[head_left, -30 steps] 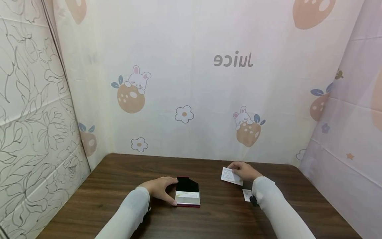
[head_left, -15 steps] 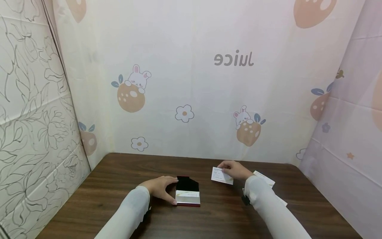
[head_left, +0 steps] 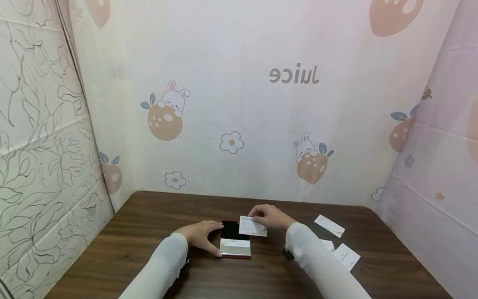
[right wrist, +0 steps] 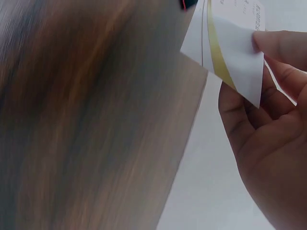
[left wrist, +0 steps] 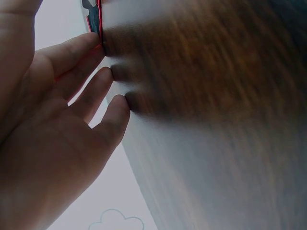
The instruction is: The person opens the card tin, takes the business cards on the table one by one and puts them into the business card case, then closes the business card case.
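An opened business card case [head_left: 235, 251] with a black inner lid, a silver front and a red edge lies mid-table; a white card shows inside it. My left hand [head_left: 201, 236] holds the case at its left side, thumb at the near corner and index finger at the far one. In the left wrist view, its other fingertips [left wrist: 125, 100] rest on the table. Between thumb and fingers, my right hand [head_left: 271, 216] pinches a white business card [head_left: 254, 227] with print and a gold stripe. That card is tilted and overlaps the case's black lid in the head view.
Several business cards lie on the right of the brown wooden table [head_left: 157, 216]: one farther back [head_left: 329, 225], others beside the right sleeve [head_left: 310, 253], which partly hides them. A patterned curtain [head_left: 231, 104] hangs behind the table's far edge.
My right hand has carried the business card leftward to the card case, uncovering the loose cards on the right. The left hand and the case have stayed in place.
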{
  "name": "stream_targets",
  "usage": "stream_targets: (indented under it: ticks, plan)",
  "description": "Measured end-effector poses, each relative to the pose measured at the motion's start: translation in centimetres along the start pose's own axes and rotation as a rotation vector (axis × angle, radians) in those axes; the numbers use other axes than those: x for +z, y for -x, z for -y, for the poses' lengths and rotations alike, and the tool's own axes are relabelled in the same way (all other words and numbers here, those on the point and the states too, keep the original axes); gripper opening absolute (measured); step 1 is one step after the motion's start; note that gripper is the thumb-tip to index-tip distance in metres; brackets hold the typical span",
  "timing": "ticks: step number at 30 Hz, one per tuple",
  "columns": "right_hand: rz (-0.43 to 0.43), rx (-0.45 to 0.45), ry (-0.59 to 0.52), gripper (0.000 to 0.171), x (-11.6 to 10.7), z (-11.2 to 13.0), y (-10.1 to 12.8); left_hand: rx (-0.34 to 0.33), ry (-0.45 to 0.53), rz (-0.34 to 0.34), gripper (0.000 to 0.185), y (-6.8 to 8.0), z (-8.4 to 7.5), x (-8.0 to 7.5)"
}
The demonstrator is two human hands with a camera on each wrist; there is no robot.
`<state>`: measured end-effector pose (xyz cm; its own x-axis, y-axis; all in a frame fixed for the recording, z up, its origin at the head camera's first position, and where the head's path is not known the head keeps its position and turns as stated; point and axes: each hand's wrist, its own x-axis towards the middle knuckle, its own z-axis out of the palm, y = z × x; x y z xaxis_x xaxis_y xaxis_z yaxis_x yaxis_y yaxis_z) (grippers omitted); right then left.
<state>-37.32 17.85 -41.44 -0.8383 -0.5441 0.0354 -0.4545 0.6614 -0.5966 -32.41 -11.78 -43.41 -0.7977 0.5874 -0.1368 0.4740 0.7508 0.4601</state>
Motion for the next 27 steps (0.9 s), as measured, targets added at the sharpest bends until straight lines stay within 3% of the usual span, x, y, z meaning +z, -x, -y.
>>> stream_targets:
  ticks: [11, 27]
  plan:
    - [0.043, -0.054, -0.050, 0.008, 3.0, 2.0, -1.3, -0.009, -0.002, -0.002, 0.094, -0.3, 0.2, 0.3]
    - [0.030, -0.062, -0.021, 0.006, 4.8, 2.7, -1.5, -0.007, 0.020, -0.004, 0.097, -0.3, 0.0, 0.2]
